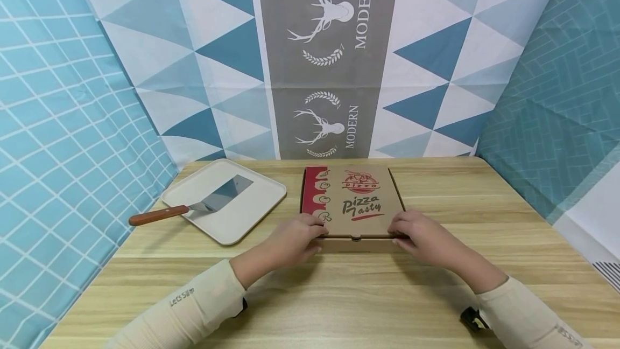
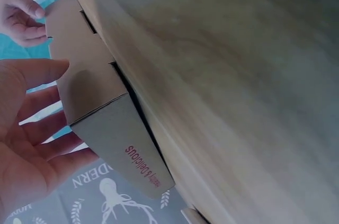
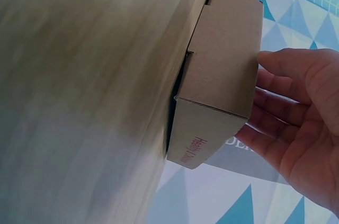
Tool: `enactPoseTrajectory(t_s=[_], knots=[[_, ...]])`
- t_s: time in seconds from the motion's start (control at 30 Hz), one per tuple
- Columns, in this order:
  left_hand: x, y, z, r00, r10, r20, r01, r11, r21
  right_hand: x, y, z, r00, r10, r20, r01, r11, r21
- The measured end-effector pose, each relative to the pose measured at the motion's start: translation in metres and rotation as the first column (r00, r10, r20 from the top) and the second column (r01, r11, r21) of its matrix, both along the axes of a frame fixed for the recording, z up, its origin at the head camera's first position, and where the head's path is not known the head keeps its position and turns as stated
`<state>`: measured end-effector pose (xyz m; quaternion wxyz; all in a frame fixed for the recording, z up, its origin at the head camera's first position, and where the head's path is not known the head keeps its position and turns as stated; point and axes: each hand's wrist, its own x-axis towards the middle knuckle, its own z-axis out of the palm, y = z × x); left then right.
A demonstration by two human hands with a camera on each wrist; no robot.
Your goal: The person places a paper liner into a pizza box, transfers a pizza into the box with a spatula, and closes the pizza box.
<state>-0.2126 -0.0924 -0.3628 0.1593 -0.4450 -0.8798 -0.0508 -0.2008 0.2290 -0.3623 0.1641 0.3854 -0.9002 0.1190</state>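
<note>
A closed cardboard pizza box [image 1: 360,203] with red and black print lies flat on the table. My left hand [image 1: 295,236] grips its front left corner, thumb at the front wall and fingers over the lid. At the front right corner, my right hand [image 1: 423,236] holds the lid edge in the same way. The left wrist view shows the left thumb against the box's front wall [image 2: 85,83], with the fingers spread beyond the top edge. In the right wrist view, the right thumb touches the upper edge of the front wall [image 3: 225,49].
Left of the box is a cream square tray [image 1: 263,206]. A metal spatula [image 1: 225,193] with a wooden handle [image 1: 160,214] lies across it, the handle jutting past the rim. Patterned cloth walls [image 1: 319,69] enclose the wooden table [image 1: 339,306] at the back and sides.
</note>
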Motion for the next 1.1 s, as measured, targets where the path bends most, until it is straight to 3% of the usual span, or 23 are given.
enactPoseTrajectory(t_s=[0.1, 0.17, 0.23, 0.33, 0.37, 0.47, 0.53, 0.6, 0.67, 0.8, 0.87, 0.93, 0.97, 1.1], knots=[[0.000, -0.001, 0.005, 0.993, 0.005, 0.120, -0.007, 1.000, 0.015, 0.001, 0.002, 0.003, 0.999, -0.010, 0.048, 0.010, 1.000, -0.006], [-0.001, -0.003, 0.008, 0.970, 0.012, 0.244, -0.027, 0.998, 0.057, 0.002, 0.003, 0.005, 0.995, -0.030, 0.095, 0.032, 0.999, -0.020], [-0.002, -0.005, 0.012, 0.936, 0.004, 0.351, -0.053, 0.990, 0.131, 0.002, 0.004, 0.007, 0.989, -0.064, 0.134, 0.070, 0.997, -0.044], [-0.005, -0.009, 0.018, 0.890, -0.034, 0.454, -0.102, 0.957, 0.272, -0.002, 0.007, 0.010, 0.978, -0.122, 0.169, 0.140, 0.985, -0.098], [-0.005, -0.010, 0.019, 0.887, -0.025, 0.461, -0.131, 0.944, 0.304, -0.004, 0.009, 0.010, 0.973, -0.142, 0.180, 0.165, 0.979, -0.122], [-0.006, -0.012, 0.023, 0.879, 0.052, 0.474, -0.246, 0.901, 0.357, -0.009, 0.013, 0.010, 0.956, -0.195, 0.221, 0.238, 0.953, -0.188], [-0.007, -0.013, 0.021, 0.852, 0.148, 0.503, -0.357, 0.866, 0.350, -0.010, 0.015, 0.011, 0.931, -0.229, 0.285, 0.298, 0.927, -0.228], [-0.010, -0.014, 0.019, 0.794, 0.208, 0.571, -0.463, 0.815, 0.348, -0.011, 0.017, 0.013, 0.897, -0.254, 0.361, 0.353, 0.904, -0.242], [-0.014, -0.015, 0.015, 0.717, 0.210, 0.665, -0.551, 0.754, 0.356, -0.012, 0.018, 0.013, 0.853, -0.272, 0.446, 0.406, 0.882, -0.238], [-0.018, -0.015, 0.004, 0.538, 0.099, 0.837, -0.679, 0.640, 0.360, -0.015, 0.020, 0.006, 0.758, -0.248, 0.604, 0.460, 0.859, -0.224], [-0.019, -0.015, 0.000, 0.478, 0.037, 0.878, -0.704, 0.614, 0.357, -0.016, 0.020, 0.002, 0.721, -0.224, 0.656, 0.472, 0.852, -0.227], [-0.020, -0.014, -0.003, 0.440, 0.001, 0.898, -0.721, 0.596, 0.352, -0.018, 0.018, -0.001, 0.707, -0.207, 0.676, 0.470, 0.852, -0.230], [-0.020, -0.013, -0.004, 0.434, -0.008, 0.901, -0.723, 0.593, 0.354, -0.019, 0.017, -0.001, 0.709, -0.202, 0.675, 0.465, 0.854, -0.233], [-0.022, -0.012, -0.005, 0.440, 0.011, 0.898, -0.732, 0.583, 0.352, -0.024, 0.014, -0.001, 0.737, -0.222, 0.639, 0.449, 0.867, -0.217]])
